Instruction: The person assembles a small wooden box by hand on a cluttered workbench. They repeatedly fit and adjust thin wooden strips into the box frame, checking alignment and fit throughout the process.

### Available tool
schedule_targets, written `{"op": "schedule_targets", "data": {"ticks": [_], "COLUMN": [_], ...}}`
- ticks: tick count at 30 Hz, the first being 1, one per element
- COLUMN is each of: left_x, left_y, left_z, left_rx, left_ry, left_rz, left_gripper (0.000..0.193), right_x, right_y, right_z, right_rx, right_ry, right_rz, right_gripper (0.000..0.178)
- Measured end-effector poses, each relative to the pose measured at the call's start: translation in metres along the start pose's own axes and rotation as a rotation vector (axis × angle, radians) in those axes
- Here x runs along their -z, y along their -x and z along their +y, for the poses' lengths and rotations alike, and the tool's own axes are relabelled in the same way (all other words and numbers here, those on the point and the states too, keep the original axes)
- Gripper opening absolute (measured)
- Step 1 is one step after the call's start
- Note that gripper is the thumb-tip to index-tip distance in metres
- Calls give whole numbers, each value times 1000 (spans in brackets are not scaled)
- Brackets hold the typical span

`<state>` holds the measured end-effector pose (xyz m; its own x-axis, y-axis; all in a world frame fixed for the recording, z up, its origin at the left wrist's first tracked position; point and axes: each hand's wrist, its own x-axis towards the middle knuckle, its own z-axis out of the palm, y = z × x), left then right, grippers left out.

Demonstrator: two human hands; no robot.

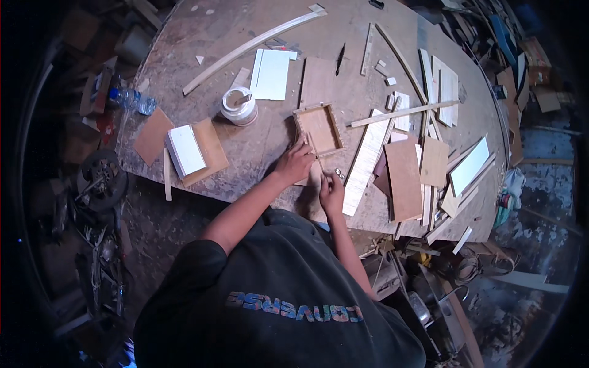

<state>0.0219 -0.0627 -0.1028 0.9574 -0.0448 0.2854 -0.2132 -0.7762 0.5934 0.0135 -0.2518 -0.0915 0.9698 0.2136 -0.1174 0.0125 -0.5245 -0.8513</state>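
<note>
A shallow wooden box point(323, 126) with low strip walls lies on the workbench in front of me. My left hand point(296, 163) is closed at its near left corner, the fingers pressed on the wall there. Just to the right and nearer me, my right hand point(332, 195) is closed too, its fingertips pinched together close to the left hand. A thin piece seems to be between those fingertips, but I cannot make out what it is. Beside the right hand lies a small shiny metal item point(339, 173). Behind the box is a flat brown panel point(317, 80).
An open white tub point(239, 108) with a stick in it stands left of the box. White and brown panels point(186, 151) lie farther left, near a plastic bottle point(133, 101). Wood strips and boards point(403, 178) are heaped on the right. A long strip point(251, 46) lies behind.
</note>
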Motion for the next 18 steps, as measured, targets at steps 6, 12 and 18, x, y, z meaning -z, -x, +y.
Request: {"op": "schedule_targets", "data": {"ticks": [6, 12, 18], "left_x": [-5, -1, -7], "left_y": [3, 2, 4], "left_z": [-4, -2, -5], "left_rx": [-7, -40, -6], "left_ry": [0, 3, 43], "left_rz": [-16, -44, 10], "left_gripper": [8, 7, 9], "right_x": [4, -11, 5], "right_y": [14, -28, 6], "right_z": [15, -9, 1], "right_rx": [-15, -44, -14], "right_ry": [-70, 2, 7], "right_rz": [-11, -51, -13], "right_gripper": [19, 20, 17]}}
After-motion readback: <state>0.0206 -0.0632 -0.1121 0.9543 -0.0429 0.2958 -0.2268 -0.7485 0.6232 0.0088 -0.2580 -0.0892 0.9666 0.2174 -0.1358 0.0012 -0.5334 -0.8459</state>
